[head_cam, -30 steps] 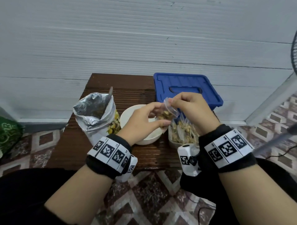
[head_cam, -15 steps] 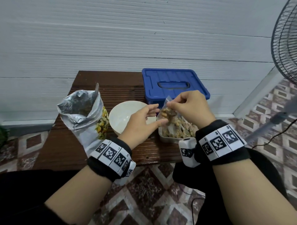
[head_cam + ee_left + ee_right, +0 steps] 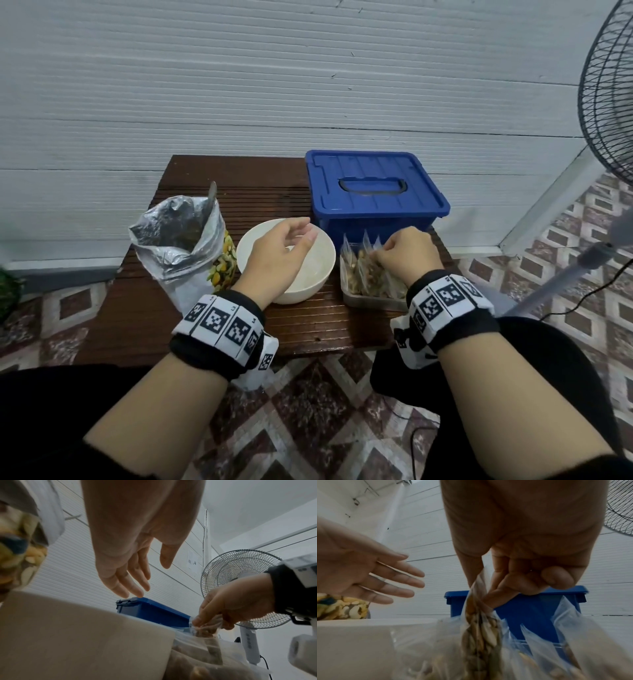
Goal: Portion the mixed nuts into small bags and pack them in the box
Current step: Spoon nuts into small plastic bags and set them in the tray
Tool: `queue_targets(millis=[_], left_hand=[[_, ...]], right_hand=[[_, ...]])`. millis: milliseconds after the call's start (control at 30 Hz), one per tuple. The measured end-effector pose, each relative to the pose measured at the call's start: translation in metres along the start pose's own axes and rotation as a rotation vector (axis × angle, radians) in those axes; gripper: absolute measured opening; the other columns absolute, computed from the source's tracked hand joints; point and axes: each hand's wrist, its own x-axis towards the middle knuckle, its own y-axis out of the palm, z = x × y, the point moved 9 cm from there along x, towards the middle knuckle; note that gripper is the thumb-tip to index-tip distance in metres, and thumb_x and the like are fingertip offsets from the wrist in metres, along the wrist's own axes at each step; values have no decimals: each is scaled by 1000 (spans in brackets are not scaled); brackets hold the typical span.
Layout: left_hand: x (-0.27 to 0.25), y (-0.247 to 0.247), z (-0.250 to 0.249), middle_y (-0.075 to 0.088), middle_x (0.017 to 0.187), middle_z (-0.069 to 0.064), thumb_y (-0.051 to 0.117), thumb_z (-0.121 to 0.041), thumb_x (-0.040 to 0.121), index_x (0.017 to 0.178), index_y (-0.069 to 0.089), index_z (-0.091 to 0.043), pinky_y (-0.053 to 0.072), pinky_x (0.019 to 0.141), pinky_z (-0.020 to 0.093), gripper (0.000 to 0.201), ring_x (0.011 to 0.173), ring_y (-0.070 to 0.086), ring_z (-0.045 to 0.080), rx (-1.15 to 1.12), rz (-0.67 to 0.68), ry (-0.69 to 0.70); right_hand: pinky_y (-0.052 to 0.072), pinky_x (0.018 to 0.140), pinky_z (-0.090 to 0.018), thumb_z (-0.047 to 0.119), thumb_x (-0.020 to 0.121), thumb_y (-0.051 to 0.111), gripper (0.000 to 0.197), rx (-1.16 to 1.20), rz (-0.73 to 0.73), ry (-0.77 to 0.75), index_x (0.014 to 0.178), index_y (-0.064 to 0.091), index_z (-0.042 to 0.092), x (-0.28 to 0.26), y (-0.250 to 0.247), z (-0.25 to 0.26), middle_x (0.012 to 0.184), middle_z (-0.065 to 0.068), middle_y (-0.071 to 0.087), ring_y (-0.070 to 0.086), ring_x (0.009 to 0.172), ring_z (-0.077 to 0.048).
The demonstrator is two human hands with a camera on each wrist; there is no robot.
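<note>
My right hand (image 3: 407, 255) pinches the top of a small clear bag of nuts (image 3: 479, 626) and holds it down among several filled bags standing in a clear tray (image 3: 373, 299). The pinch shows between thumb and fingers (image 3: 503, 588) in the right wrist view. My left hand (image 3: 277, 253) hovers with relaxed straight fingers (image 3: 130, 582) over the white bowl (image 3: 320, 274), holding nothing. The big foil bag of mixed nuts (image 3: 185, 246) stands open at the left with a spoon handle (image 3: 211, 195) sticking out. The blue box (image 3: 373, 192) sits behind the tray, lid on.
Everything stands on a small dark wooden table (image 3: 239, 329) against a white panelled wall. A standing fan (image 3: 606, 96) is at the right, its cable on the tiled floor (image 3: 308, 404). My knees are close under the table's near edge.
The left hand let go of the small bag and drew back over the bowl. The right hand carried the bag down into the tray. The head view swung to the right.
</note>
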Motion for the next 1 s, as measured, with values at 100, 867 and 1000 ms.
queue_targets(millis=[100,867,1000], left_hand=[[2,-9,3,59,125,-9,53,-30,97,131,54,-19,36,92,17,36,109,51,0,10,-21,-25],[2,-34,27,50,141,-6,9,-74,84,135,51,-25,21,114,36,82,134,39,12,-156,-57,-236],[0,-35,25,51,140,-6,8,-79,71,134,51,-25,20,117,39,93,134,39,12,-158,-58,-238]], right_hand=[[45,67,-29,45,81,70,37,32,4,-18,60,58,17,-1,-5,4,64,3,56,60,75,-20],[30,102,-36,51,76,71,61,-533,337,-544,132,53,32,-12,101,113,130,-1,56,40,125,-24],[31,103,-36,52,76,71,63,-557,392,-528,133,53,33,-5,119,117,128,-1,57,43,123,-23]])
